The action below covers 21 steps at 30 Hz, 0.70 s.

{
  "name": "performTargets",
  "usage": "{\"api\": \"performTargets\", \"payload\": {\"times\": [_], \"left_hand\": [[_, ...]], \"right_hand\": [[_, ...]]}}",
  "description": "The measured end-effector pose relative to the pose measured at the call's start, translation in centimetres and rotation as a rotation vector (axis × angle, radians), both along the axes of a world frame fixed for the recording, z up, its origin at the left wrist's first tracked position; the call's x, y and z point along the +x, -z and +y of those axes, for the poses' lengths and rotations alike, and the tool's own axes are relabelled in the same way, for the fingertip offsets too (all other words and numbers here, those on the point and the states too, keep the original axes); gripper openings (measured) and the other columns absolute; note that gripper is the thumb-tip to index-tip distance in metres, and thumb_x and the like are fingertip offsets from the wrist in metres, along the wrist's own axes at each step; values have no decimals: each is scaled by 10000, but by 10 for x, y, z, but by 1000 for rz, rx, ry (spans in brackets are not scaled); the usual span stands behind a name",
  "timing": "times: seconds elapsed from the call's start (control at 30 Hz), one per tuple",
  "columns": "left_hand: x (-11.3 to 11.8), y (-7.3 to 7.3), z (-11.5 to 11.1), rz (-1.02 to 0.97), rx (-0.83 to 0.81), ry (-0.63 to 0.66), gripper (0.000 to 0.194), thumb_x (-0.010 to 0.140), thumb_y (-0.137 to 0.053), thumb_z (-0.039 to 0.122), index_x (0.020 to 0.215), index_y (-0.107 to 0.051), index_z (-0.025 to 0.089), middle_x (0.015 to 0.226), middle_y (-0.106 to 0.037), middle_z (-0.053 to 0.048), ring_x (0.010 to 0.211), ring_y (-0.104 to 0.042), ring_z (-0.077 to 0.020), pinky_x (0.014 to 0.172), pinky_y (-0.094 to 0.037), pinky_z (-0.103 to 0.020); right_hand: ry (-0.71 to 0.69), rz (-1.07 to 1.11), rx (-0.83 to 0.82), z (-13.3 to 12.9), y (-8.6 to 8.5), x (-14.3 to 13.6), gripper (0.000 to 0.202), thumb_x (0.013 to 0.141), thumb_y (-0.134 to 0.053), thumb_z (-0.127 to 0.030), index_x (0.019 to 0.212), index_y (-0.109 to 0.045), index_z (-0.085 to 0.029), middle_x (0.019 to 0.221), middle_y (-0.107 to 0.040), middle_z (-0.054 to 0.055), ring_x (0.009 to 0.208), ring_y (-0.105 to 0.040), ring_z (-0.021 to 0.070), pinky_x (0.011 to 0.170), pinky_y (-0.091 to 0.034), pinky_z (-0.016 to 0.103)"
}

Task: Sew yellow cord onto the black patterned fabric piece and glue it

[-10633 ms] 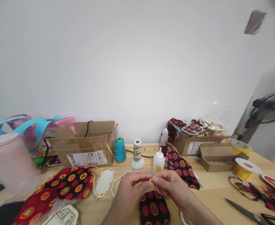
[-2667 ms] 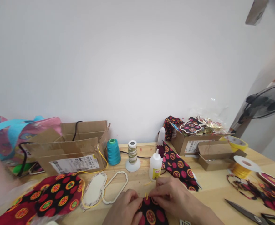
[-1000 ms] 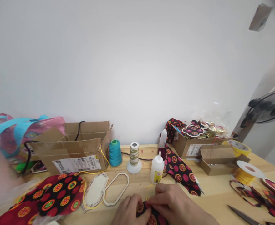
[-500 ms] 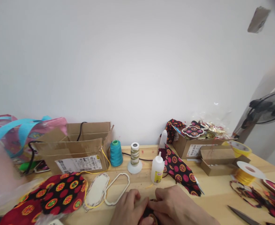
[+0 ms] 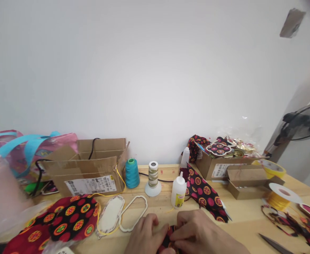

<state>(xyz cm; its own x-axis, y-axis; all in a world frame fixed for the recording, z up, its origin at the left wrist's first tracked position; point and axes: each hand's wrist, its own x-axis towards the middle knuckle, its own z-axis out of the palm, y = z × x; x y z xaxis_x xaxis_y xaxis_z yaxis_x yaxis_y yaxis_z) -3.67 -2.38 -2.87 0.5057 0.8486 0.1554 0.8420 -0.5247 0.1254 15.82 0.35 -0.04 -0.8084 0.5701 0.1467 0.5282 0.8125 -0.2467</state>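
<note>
At the bottom middle, a small piece of dark patterned fabric (image 5: pixel 168 240) lies between my two hands, mostly covered by them. My left hand (image 5: pixel 146 235) presses and pinches it from the left, fingers bent. From the right, my right hand (image 5: pixel 197 231) pinches its upper edge between thumb and fingers. Whether anything is inside the fabric I cannot tell. Just beyond my left hand lies a white scalloped frame (image 5: pixel 133 213), beside a pale oval panel (image 5: pixel 110 213). A white glue bottle (image 5: pixel 178 192) stands upright beyond my right hand.
On the left are red-and-black fabric pieces (image 5: pixel 72 218) and an open cardboard box (image 5: pixel 91 176). Thread cones (image 5: pixel 132 174) stand at the back. To the right are patterned cloth (image 5: pixel 206 192), a yellow cord spool (image 5: pixel 279 201), a small box (image 5: pixel 246 190) and a scissor blade (image 5: pixel 273 243).
My fingers have shifted slightly on the fabric, and a little more of it shows between them. The whole view has moved slightly; the other things stay put.
</note>
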Motion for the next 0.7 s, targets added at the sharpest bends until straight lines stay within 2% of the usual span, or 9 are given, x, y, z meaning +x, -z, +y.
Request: {"api": "performTargets", "payload": {"times": [0.17,0.33,0.6,0.7], "left_hand": [[-1,4,2,0,38,25,466,785,-347,530,1064,-566,226,886,-590,-122,796,-600,-220,661,-522,-341],[-1,2,1,-7,-4,5,467,776,-358,537,1045,-573,221,889,-587,-117,799,-596,-224,668,-518,-351],[4,-9,-2,-78,-106,-47,411,776,-396,496,984,-592,201,889,-573,-118,827,-574,-242,698,-494,-383],[3,-12,-3,-150,-136,-62,385,785,-397,469,968,-597,197,869,-575,-99,813,-572,-217,705,-492,-355]], "right_hand": [[51,83,-100,3,0,1,127,784,-537,-222,719,-646,-226,701,-522,-40,594,-466,66,500,-258,194],[51,52,-112,-1,-8,-1,157,823,-481,-230,820,-635,-259,700,-536,-42,572,-468,71,501,-265,197],[55,45,-157,-1,-7,-4,214,841,-463,-239,683,-599,-188,717,-549,-42,603,-498,56,530,-301,152],[74,51,-174,0,-7,-3,195,843,-459,-251,741,-622,-221,723,-553,-45,612,-507,60,528,-302,156]]}}
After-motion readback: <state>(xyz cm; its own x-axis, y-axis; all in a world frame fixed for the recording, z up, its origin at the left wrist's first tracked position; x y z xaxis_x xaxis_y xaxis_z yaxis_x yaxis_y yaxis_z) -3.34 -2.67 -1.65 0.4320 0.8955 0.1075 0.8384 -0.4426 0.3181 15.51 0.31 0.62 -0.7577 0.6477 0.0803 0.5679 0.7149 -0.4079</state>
